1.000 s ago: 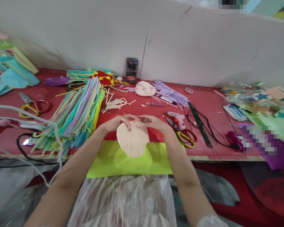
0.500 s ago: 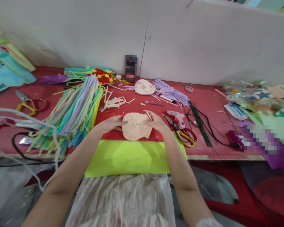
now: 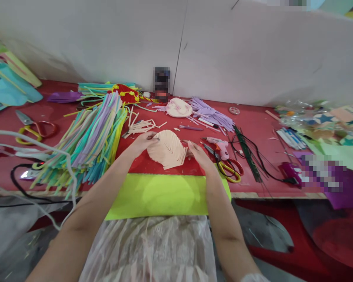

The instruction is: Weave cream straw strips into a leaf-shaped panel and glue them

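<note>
Both hands hold a cream ribbed foam fan just above the red table, near the middle of its front edge. The left hand pinches the fan's far left rim between thumb and fingers. The right hand rests against its right edge with fingers loosely extended; whether it truly grips there I cannot tell.

The fan looks built from narrow strips joined side by side, so a pull from both sides could part them, and a one-sided pinch could let it sag and crease.

A pink glue gun and yellow-handled scissors lie just beside the right hand; a sweep of that wrist could knock into them or catch the black wires beyond. The yellow-green sheet overhangs the front edge below the fan and could slide off if a forearm drags it.
</note>
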### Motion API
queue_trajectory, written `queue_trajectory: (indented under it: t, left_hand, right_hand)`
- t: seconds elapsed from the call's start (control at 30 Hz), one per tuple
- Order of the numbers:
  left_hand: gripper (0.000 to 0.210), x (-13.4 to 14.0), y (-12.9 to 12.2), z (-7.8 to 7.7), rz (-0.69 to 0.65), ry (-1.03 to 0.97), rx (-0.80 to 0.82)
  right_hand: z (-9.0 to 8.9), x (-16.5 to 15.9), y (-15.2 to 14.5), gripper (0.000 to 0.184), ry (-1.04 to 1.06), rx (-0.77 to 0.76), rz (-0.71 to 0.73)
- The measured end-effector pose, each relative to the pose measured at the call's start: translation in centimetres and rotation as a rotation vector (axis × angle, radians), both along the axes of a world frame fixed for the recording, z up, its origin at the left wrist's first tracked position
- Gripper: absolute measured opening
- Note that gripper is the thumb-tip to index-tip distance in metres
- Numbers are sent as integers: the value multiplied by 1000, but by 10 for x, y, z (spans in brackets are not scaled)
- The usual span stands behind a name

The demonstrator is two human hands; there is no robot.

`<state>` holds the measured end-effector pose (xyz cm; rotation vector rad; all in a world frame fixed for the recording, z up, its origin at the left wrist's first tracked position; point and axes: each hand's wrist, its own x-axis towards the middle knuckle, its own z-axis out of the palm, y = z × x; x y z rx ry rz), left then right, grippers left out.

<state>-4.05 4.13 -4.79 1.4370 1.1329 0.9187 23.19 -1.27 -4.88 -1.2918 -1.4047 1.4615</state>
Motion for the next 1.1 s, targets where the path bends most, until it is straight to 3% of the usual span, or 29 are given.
queue_trajectory:
  t: [0.23,0.37,0.5,0.7,0.8,0.93,1.03,1.1]
  left_hand:
    - [36,-7,5,5,6,-222,74]
    - [35,-21,7,18,105,-312,120]
    - [32,-33,6,33,180,-341,169]
    - [26,-37,-2,52,205,-366,232]
    - [26,-27,-9,56,160,-382,192]
    - [26,-3,-14,45,25,-318,111]
    - [26,15,-13,25,-94,-137,44]
    - [25,24,-9,11,-86,5,17]
  right_hand:
    - [7,0,-4,77,25,-169,180]
    - [9,4,-4,66,-117,-93,201]
    - [9,12,1,49,-361,148,-26]
    - [14,35,5,36,-627,503,-661]
    - [10,51,4,30,-725,628,-863]
    - [-6,71,5,25,-818,562,-1005]
    - [-14,79,5,24,-885,491,-1034]
    - [-15,80,4,24,-942,483,-1051]
